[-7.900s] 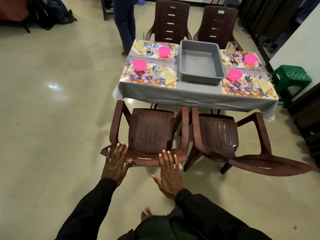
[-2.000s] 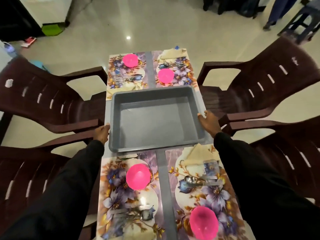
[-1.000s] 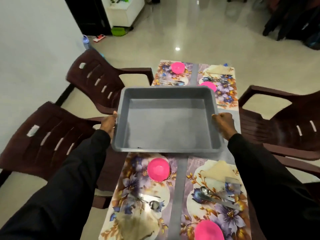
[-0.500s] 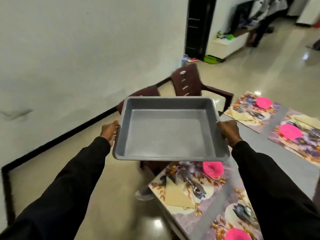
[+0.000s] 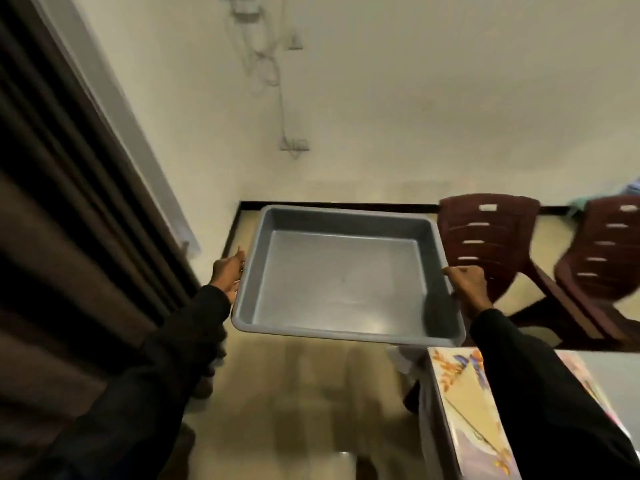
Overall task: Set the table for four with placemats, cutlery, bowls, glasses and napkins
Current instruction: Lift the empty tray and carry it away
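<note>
A dark curtain point(image 5: 69, 237) hangs at our left; two brown chairs point(image 5: 485, 244) stand ahead right. Our left hand point(image 5: 227, 271) and right hand point(image 5: 465, 284) curl round the side rims of the grey, rectangular tub point(image 5: 339, 278), aloft just beyond the placemat point(image 5: 446, 372).

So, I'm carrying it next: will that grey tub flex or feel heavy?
Probably stiff: the grey tub shows straight rims though the left hand and right hand grip only its sides. Likely light: it is empty.
</note>
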Available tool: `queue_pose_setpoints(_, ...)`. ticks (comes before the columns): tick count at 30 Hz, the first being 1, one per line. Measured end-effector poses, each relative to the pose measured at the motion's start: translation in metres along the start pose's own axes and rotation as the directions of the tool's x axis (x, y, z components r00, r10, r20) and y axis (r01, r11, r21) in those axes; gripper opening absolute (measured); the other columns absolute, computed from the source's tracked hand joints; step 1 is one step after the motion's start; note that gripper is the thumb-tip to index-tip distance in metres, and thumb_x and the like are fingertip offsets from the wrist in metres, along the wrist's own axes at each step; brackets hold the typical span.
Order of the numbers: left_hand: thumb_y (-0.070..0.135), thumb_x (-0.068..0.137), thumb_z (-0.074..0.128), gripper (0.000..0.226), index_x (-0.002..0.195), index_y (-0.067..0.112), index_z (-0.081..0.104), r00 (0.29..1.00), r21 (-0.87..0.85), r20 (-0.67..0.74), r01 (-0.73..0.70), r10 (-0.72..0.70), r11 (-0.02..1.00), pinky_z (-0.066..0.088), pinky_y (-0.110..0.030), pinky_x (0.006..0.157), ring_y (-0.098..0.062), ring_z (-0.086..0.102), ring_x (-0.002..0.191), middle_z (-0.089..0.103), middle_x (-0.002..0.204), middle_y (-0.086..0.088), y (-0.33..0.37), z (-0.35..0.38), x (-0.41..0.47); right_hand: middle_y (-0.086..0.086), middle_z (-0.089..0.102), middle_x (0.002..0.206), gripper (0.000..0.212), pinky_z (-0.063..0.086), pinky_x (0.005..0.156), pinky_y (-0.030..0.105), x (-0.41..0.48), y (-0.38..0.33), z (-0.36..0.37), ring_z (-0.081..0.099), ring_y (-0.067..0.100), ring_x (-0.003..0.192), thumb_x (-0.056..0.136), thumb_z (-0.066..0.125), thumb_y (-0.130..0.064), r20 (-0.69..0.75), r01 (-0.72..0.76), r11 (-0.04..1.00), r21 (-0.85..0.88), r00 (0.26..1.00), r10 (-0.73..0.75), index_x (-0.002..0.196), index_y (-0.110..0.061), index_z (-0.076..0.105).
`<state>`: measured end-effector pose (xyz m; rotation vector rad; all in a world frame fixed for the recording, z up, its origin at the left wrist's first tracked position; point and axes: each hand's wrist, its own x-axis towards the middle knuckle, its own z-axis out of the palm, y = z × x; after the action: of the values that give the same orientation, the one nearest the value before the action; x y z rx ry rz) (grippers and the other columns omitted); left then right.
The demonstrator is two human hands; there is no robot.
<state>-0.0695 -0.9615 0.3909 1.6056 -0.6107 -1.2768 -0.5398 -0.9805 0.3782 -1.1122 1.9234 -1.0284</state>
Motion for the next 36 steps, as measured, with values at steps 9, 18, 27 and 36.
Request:
queue_pose_setpoints(9,0.043,0.103,0.055,0.033,0.098,0.012,0.066,0.925,-0.254,-0.37,-0.018,-0.08,0.967,0.047,-0.035,0.084,-0.02,0.062,0.089,0.065,0.091,-0.001,-0.078,-0.147,-0.109,0.008,0.041,0.055,0.031,0.037,0.055,0.037,-0.03,-0.044,0.138,0.04,0.02,0.055,0.087,0.064,-0.019,0.427,0.184,0.981,-0.066,0.893,-0.138,0.059,-0.008,0.054)
queue_pose_setpoints(18,0.043,0.102,0.056,0.03,0.098,0.015,0.067,0.717,-0.422,-0.666,-0.133,-0.206,0.897,0.05,-0.036,0.09,-0.018,0.064,0.095,0.069,0.1,0.0,-0.171,-0.191,-0.249,0.011,0.053,0.06,0.031,0.041,0.061,0.036,-0.092,-0.073,0.236,0.049,0.025,0.058,0.092,0.061,-0.012,0.745,0.369,0.928,-0.051,0.633,-0.21,0.071,0.01,0.067)
queue_pose_setpoints(27,0.041,0.102,0.056,0.035,0.104,0.007,0.068,0.486,-0.539,-0.793,-0.281,-0.367,0.794,0.052,-0.033,0.074,-0.023,0.066,0.092,0.07,0.1,-0.006,-0.273,-0.209,-0.396,-0.006,0.051,0.045,0.035,0.039,0.061,0.03,-0.206,-0.059,0.317,0.045,0.023,0.059,0.091,0.065,-0.015,0.927,0.481,0.876,0.024,0.318,-0.2,0.06,-0.001,0.058)
queue_pose_setpoints(36,0.053,0.1,0.054,0.048,0.109,0.009,0.069,0.302,-0.584,-0.807,-0.284,-0.507,0.761,0.044,-0.03,0.072,-0.022,0.059,0.089,0.067,0.103,-0.007,-0.398,-0.229,-0.516,0.009,0.061,0.067,0.022,0.046,0.061,0.029,-0.354,0.004,0.359,0.054,0.021,0.063,0.094,0.062,-0.004,0.99,0.52,0.853,0.047,0.09,-0.109,0.074,0.002,0.068)
